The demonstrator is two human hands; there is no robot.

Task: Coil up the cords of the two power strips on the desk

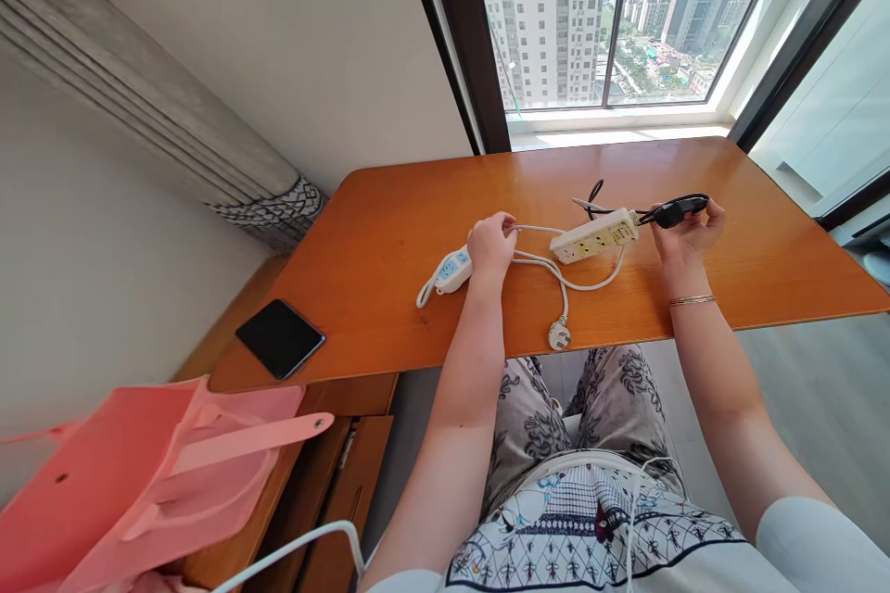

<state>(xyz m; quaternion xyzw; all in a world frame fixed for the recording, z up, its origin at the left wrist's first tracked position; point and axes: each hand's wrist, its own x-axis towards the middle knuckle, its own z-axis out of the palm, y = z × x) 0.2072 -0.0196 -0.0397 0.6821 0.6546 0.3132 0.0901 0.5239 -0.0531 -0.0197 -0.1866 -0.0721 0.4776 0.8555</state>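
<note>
My left hand (490,246) is closed around a white cable (556,273), right beside a small white power strip with blue sockets (451,271) on the wooden table (389,232). My right hand (685,236) pinches a black plug (678,209) with a black cord, held just right of a larger cream power strip (595,237). The white cable loops toward me and ends in a round white plug (559,334) at the table's near edge.
A black phone (280,337) lies on the table's near left corner. A pink bag (139,473) sits on a lower wooden cabinet (334,482) to the left. A window (612,18) stands behind the table, a wall to the left.
</note>
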